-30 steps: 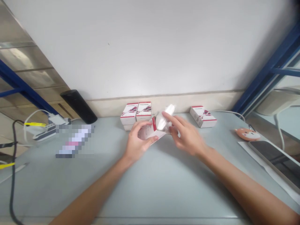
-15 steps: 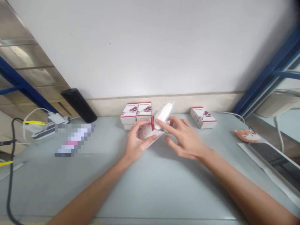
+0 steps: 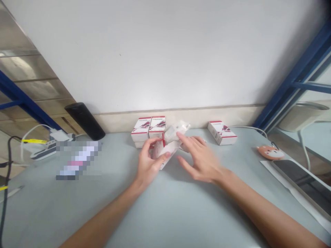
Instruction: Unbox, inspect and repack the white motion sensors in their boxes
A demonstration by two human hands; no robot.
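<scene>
My left hand [image 3: 151,160] is closed around a white and red cardboard box [image 3: 165,151], thumb on the near side, fingers on the far side. The box is tilted, with its open end to the upper right. At that end lies a white item in a clear plastic bag [image 3: 176,132]; its kind is hard to make out. My right hand [image 3: 198,156] is open beside it, index fingertip touching the bag and thumb apart from the box. Something pale under my right fingers is partly hidden.
Several matching boxes [image 3: 141,125] stand stacked by the wall, and one more box [image 3: 222,132] lies to the right. A black cylinder [image 3: 85,120] and a power strip [image 3: 51,146] are at left. An orange animal-face case [image 3: 270,152] and a phone [image 3: 300,179] are at right.
The bagged item has tipped from nearly upright to lying lower across the box's open end. My right index finger has stayed against it. The view has shifted slightly.
</scene>
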